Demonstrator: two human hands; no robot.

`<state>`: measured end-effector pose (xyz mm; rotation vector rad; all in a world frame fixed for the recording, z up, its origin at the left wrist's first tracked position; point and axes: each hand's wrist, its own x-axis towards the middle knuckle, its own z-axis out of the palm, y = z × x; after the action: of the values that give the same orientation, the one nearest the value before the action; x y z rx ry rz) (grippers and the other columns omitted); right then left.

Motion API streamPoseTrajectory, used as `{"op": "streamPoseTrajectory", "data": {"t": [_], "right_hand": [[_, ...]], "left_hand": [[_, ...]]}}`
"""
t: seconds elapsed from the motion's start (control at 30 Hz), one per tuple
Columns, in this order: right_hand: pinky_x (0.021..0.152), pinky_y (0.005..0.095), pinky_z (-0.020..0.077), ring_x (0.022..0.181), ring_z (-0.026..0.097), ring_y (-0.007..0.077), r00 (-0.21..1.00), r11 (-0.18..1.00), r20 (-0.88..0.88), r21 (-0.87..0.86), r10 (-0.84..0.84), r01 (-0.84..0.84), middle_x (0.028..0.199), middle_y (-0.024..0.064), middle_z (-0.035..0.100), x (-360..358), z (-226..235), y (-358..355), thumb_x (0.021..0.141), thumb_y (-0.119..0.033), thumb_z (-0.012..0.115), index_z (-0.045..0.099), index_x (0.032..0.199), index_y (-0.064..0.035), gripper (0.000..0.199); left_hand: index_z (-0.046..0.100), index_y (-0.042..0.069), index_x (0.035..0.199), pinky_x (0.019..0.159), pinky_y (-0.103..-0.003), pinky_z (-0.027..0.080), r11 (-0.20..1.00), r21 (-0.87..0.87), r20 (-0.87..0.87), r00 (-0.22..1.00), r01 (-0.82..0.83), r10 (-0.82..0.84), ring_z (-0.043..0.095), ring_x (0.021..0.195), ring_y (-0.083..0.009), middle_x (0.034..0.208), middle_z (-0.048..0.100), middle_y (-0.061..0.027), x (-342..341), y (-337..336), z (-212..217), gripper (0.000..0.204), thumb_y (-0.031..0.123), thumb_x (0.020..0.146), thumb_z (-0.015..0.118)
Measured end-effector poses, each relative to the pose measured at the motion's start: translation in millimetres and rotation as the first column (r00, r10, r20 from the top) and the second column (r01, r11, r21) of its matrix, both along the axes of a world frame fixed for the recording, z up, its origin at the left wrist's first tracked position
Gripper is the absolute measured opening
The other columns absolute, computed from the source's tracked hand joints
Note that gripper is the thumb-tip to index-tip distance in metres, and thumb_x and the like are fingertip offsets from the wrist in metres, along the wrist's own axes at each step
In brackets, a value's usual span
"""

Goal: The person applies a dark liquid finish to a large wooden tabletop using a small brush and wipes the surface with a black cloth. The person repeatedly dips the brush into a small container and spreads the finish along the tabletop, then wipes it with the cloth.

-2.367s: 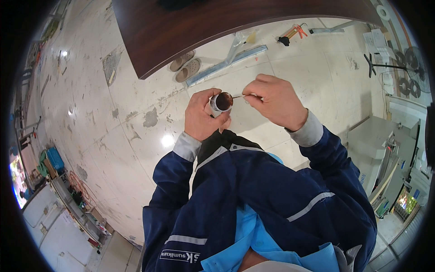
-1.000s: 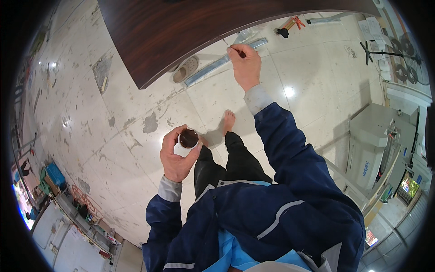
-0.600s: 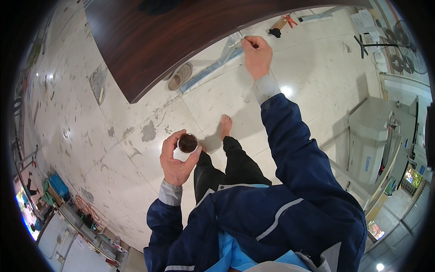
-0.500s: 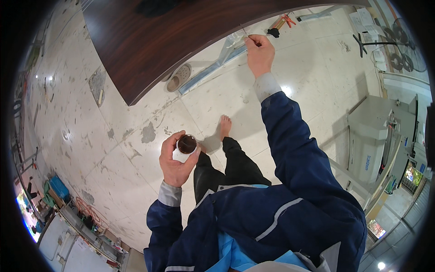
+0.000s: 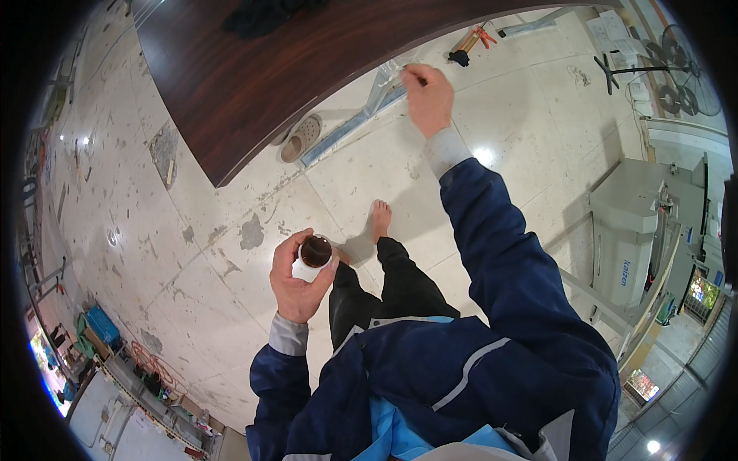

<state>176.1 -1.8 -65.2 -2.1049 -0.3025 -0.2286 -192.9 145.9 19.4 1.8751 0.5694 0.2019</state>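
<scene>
My left hand (image 5: 296, 280) is wrapped round a small white jar (image 5: 306, 270), its mouth facing up. Dark brown matter (image 5: 316, 250) fills what shows of the jar's opening. Out at the front edge of a dark brown wood-grain tabletop (image 5: 269, 100), my right hand (image 5: 430, 100) is closed in a pinch. A thin stick-like tool showed between its fingers a moment earlier; now the fingers and blur mostly hide it. Whether its tip touches the table edge I cannot tell.
Beneath the table edge lie a grey clog (image 5: 301, 138) and a metal bar (image 5: 346, 131). A caulking gun (image 5: 470, 44) with a red handle rests on the floor farther right. Black fans (image 5: 676, 69) and a grey machine (image 5: 626, 230) stand at the right.
My right hand has shifted slightly left and nearer to me along the table edge, and the thin tool no longer shows clearly. My left hand keeps the jar nearly still.
</scene>
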Motion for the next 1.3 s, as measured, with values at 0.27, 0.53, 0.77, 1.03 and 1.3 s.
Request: {"op": "streamPoseTrajectory", "data": {"t": [0.27, 0.53, 0.77, 1.03, 1.3], "right_hand": [[0.075, 0.0334, 0.0561, 0.081, 0.072, 0.0202, 0.992, 0.993, -0.059, 0.029, -0.109, 0.111, 0.092, 0.0107, 0.077, 25, 2, -16, 0.093, -0.015, 0.078, 0.079, 0.105, -0.0009, 0.019], [0.077, 0.0342, 0.0565, 0.082, 0.071, 0.0218, 0.992, 0.992, -0.066, 0.071, 0.109, -0.104, 0.091, 0.0107, 0.074, -72, 7, 49, 0.091, -0.013, 0.08, 0.077, 0.099, -0.0019, 0.014], [0.077, 0.0335, 0.0563, 0.083, 0.07, 0.0207, 0.954, 0.964, -0.193, 0.181, 0.231, -0.197, 0.093, 0.011, 0.074, -134, 14, 86, 0.094, -0.013, 0.079, 0.079, 0.103, -0.0038, 0.013], [0.075, 0.0309, 0.0549, 0.081, 0.068, 0.0149, 0.983, 0.985, -0.165, 0.161, 0.081, -0.054, 0.092, 0.0079, 0.074, -127, 8, 86, 0.096, -0.014, 0.077, 0.079, 0.106, -0.0009, 0.016], [0.076, 0.03, 0.0564, 0.08, 0.068, 0.0137, 0.944, 0.966, -0.3, 0.252, 0.138, -0.062, 0.092, 0.0077, 0.075, -161, 5, 105, 0.092, -0.01, 0.081, 0.078, 0.104, -0.0011, 0.015]], "left_hand": [[0.063, 0.002, 0.14, 0.106, -0.035, 0.053, 1.0, -0.016, -0.034, 0.999, 0.005, -0.005, 0.068, 0.117, -0.0196, 0.126, 0.071, -0.0091, -10, -1, 0, 0.062, 0.015, 0.085, 0.089], [0.064, 0.002, 0.14, 0.106, -0.035, 0.052, 1.0, 0.006, -0.028, 1.0, 0.008, -0.008, 0.068, 0.117, -0.0187, 0.126, 0.071, -0.0092, -21, 7, 0, 0.061, 0.014, 0.086, 0.088], [0.065, 0.003, 0.14, 0.106, -0.035, 0.052, 1.0, 0.002, -0.022, 1.0, -0.009, 0.009, 0.068, 0.116, -0.0189, 0.127, 0.07, -0.0091, -39, 20, 3, 0.06, 0.014, 0.085, 0.088], [0.066, 0.004, 0.138, 0.105, -0.036, 0.053, 0.999, 0.019, -0.038, 0.999, -0.036, 0.036, 0.069, 0.114, -0.02, 0.127, 0.071, -0.0097, -62, 35, 2, 0.06, 0.017, 0.084, 0.09], [0.066, 0.004, 0.138, 0.105, -0.036, 0.053, 0.998, 0.052, -0.033, 0.999, -0.029, 0.031, 0.07, 0.114, -0.0205, 0.127, 0.071, -0.0101, -76, 51, 1, 0.061, 0.018, 0.084, 0.09]]}}
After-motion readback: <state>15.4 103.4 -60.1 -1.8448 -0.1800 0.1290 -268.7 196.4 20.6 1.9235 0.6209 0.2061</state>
